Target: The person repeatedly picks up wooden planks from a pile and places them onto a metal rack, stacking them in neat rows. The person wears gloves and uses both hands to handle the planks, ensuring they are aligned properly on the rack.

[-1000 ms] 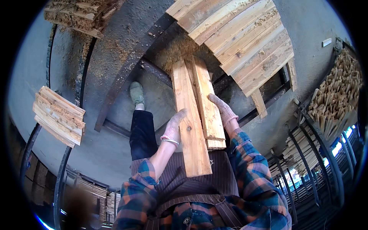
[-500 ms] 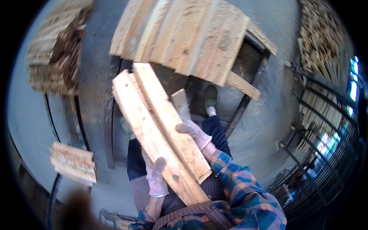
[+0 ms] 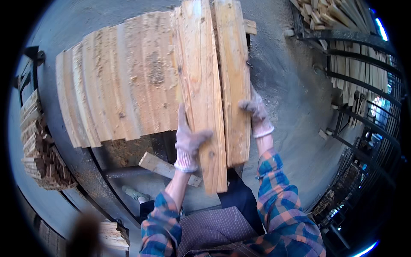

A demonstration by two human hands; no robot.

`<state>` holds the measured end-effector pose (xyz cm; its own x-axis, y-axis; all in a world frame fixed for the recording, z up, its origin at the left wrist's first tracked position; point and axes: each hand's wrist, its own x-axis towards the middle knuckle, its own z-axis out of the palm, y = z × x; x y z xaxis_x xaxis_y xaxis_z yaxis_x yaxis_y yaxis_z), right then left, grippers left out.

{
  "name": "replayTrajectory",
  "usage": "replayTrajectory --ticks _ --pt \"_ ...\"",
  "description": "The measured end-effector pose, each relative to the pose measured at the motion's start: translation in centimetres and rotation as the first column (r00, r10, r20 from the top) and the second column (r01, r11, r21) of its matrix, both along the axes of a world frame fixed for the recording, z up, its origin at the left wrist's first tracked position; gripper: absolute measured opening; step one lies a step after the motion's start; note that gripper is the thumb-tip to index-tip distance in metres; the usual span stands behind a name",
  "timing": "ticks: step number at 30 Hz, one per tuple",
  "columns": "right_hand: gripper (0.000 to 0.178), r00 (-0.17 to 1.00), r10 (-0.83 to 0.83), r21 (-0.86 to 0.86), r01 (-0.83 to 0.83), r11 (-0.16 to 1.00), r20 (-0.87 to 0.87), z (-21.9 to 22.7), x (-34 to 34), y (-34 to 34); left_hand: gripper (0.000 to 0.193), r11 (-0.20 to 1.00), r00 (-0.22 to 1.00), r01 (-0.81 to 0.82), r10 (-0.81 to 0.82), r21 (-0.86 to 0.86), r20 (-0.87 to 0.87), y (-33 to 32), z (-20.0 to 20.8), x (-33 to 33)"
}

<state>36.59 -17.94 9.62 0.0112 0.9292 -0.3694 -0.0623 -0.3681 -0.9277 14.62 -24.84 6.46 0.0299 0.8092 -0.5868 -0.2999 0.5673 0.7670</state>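
Observation:
Two bundles of long wooden boards lie side by side between my gloved hands. My left hand [image 3: 190, 141] grips the left boards [image 3: 203, 107] from the left, its thumb across their top face. On the right side, my right hand [image 3: 256, 112] clasps the right boards [image 3: 235, 85], thumb on top, other fingers hidden beneath. A narrow dark gap runs between the two bundles. Their far ends lie over the right end of a row of planks [image 3: 128, 77] covered with wood shavings; whether they touch it I cannot tell.
A dark metal frame [image 3: 102, 175] carries the plank row, with a short board [image 3: 165, 167] across it near my left forearm. Stacked wood [image 3: 43, 150] stands at left, and a smaller stack [image 3: 114, 234] lower left. Metal racks [image 3: 359, 77] holding wood line the right.
Both hands have carried the boards from over my lap forward, up to the right end of the plank row. The boards have turned from slanted to nearly straight ahead, and my view has shifted.

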Motion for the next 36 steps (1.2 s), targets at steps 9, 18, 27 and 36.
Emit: replayTrajectory --ticks 9,18,27,36 --pt "0.068 0.982 -0.172 -0.201 0.153 0.968 -0.078 -14.1 10.0 4.2 0.078 0.904 0.704 0.378 -0.421 -0.2 -0.572 10.6 -9.3 6.4" --pt "0.071 0.937 -0.203 -0.187 0.262 0.947 0.286 -16.9 9.0 6.9 0.107 0.803 -0.145 0.308 -0.491 -0.511 -0.859 11.4 -9.8 12.3" --pt "0.084 0.964 0.023 -0.329 0.068 0.942 0.267 -19.1 5.4 10.5 0.091 0.959 0.542 0.173 -0.284 -0.226 -0.791 13.0 -8.0 7.2" --pt "0.039 0.904 -0.252 -0.189 0.196 0.962 -0.346 -17.5 11.1 6.4 0.112 0.921 0.515 0.292 0.074 0.256 -0.854 13.2 -9.3 -13.9"
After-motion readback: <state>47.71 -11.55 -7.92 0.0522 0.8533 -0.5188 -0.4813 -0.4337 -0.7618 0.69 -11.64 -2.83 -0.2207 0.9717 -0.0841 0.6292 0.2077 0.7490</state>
